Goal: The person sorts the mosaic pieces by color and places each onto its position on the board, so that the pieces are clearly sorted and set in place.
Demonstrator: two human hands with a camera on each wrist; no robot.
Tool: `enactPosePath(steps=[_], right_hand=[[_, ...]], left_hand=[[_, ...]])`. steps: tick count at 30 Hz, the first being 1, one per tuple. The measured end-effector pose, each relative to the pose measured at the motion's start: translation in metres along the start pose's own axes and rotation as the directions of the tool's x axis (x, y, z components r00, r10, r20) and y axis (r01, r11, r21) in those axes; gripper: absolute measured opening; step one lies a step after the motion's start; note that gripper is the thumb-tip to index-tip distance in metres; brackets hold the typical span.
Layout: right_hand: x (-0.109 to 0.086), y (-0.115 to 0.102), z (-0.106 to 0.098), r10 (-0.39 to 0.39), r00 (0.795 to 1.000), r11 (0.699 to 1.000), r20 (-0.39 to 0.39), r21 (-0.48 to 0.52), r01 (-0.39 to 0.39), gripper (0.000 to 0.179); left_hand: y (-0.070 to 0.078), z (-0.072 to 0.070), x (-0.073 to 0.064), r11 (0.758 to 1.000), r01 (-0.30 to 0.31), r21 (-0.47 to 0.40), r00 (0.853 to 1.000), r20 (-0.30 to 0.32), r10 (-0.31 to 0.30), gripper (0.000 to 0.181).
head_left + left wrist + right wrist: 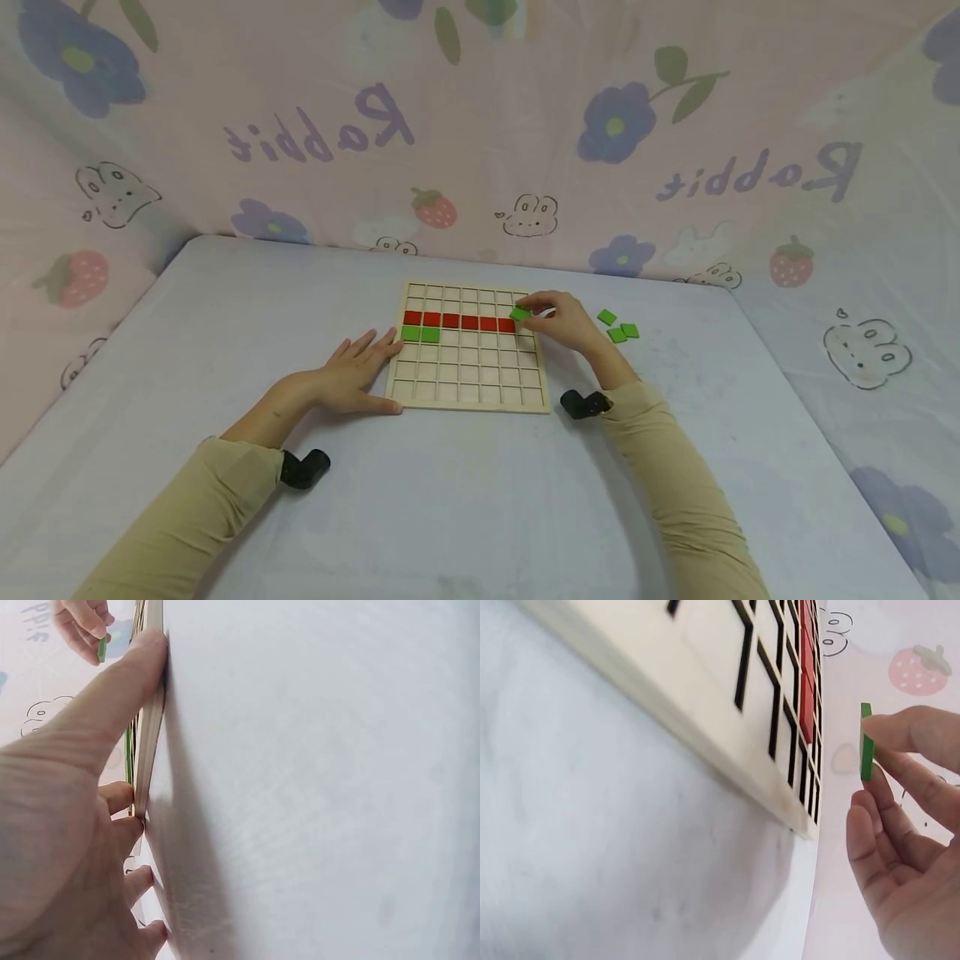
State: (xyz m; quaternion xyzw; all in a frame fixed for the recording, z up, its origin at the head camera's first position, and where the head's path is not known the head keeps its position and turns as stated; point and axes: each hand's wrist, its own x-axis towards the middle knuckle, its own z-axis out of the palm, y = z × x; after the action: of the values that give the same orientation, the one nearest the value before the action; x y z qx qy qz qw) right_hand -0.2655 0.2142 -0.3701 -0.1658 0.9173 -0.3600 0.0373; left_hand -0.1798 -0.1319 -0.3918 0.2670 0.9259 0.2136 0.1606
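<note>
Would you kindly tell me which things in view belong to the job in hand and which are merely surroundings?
Likely job things:
wooden grid board
placed red tiles
two placed green tiles
held green tile
three loose green tiles

Likely surroundings:
rabbit-print backdrop
black wrist devices

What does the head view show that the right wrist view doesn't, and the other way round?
Only the head view: the left hand at the edge of the gridded board, two green tiles set on it, and three loose green tiles beside it.

Only the right wrist view: the palm side of the right hand.

Both: the right hand pinching one green tile, the board, and red tiles on it.
</note>
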Motion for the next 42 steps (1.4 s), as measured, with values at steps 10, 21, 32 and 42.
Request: enactPosePath(steps=[10,21,32,42], right_hand=[[0.005,-0.009,0.010,-0.006,0.999,1.000,0.038,0.025,0.005,0.033],[0.008,-0.019,0.017,-0.040,0.997,0.999,0.060,0.031,0.039,0.032],[0.013,-0.028,0.028,-0.079,0.993,0.996,0.085,0.045,0.075,0.032],[0.018,-0.032,0.038,-0.080,0.989,0.996,0.121,0.051,0.074,0.031]], left_hand=[[-0.001,0.002,0.001,1.000,0.021,0.022,1.000,0.002,-0.021,0.097],[0.000,0.000,0.000,1.000,0.021,0.017,1.000,0.004,-0.021,0.097],[0.001,-0.002,0.000,1.000,0.024,0.017,1.000,0.014,-0.024,0.097],[0.002,-0.002,-0.001,1.000,0.017,0.016,1.000,0.008,-0.017,0.097]])
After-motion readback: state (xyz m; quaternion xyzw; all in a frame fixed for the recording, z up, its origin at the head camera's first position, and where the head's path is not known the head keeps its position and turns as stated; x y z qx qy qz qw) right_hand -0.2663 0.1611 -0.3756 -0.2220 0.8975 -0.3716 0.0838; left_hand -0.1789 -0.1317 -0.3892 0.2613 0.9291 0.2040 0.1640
